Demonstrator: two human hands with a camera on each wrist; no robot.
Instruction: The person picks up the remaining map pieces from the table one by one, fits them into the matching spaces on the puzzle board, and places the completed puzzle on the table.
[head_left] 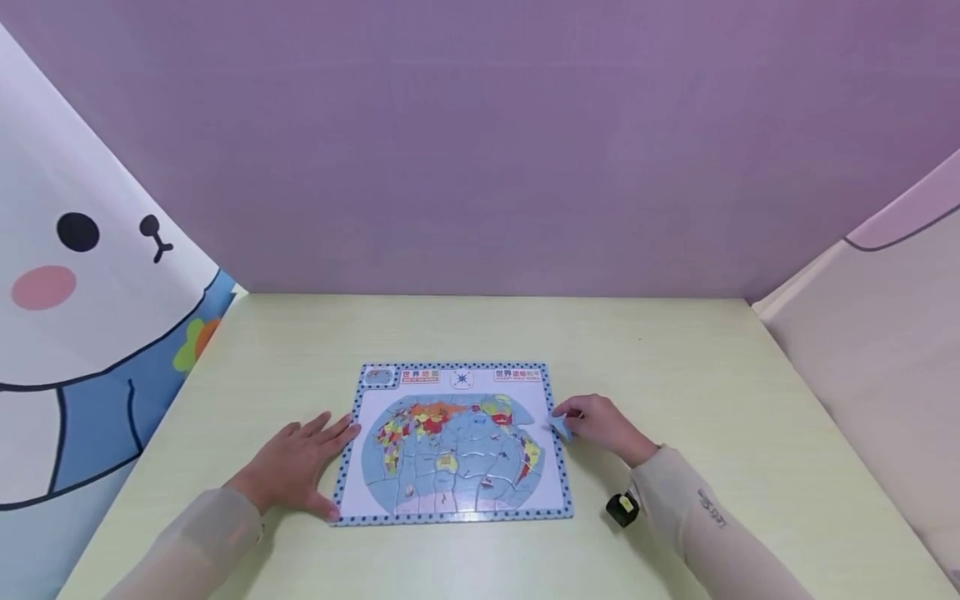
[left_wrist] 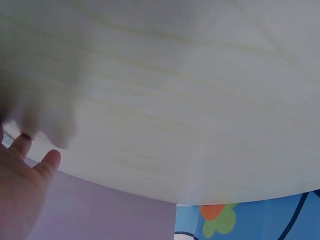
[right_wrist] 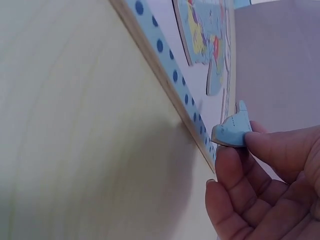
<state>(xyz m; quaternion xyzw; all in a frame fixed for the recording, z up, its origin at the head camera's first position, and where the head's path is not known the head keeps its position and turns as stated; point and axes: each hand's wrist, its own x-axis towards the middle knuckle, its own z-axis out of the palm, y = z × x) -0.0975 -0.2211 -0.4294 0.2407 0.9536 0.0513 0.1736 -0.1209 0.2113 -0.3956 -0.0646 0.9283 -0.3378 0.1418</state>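
Observation:
A world map jigsaw puzzle [head_left: 465, 492] lies flat on the table, its white board edged in blue with dark dots. At the map's upper right a gap shows the white backing. My right hand [head_left: 600, 423] pinches a light blue puzzle piece [right_wrist: 234, 131] between thumb and fingers, just above the board's right border. In the right wrist view the piece is apart from the board. My left hand [head_left: 296, 462] has its fingers spread, with fingertips and thumb touching the board's left edge. Only part of the left hand [left_wrist: 25, 185] shows in the left wrist view.
The pale wooden table [head_left: 675, 358] reaches back to a purple wall [head_left: 480, 167]. A printed cartoon panel [head_left: 97, 333] stands at the left and a pale panel [head_left: 885, 375] at the right. A small black wrist camera [head_left: 622, 509] sits by the right cuff.

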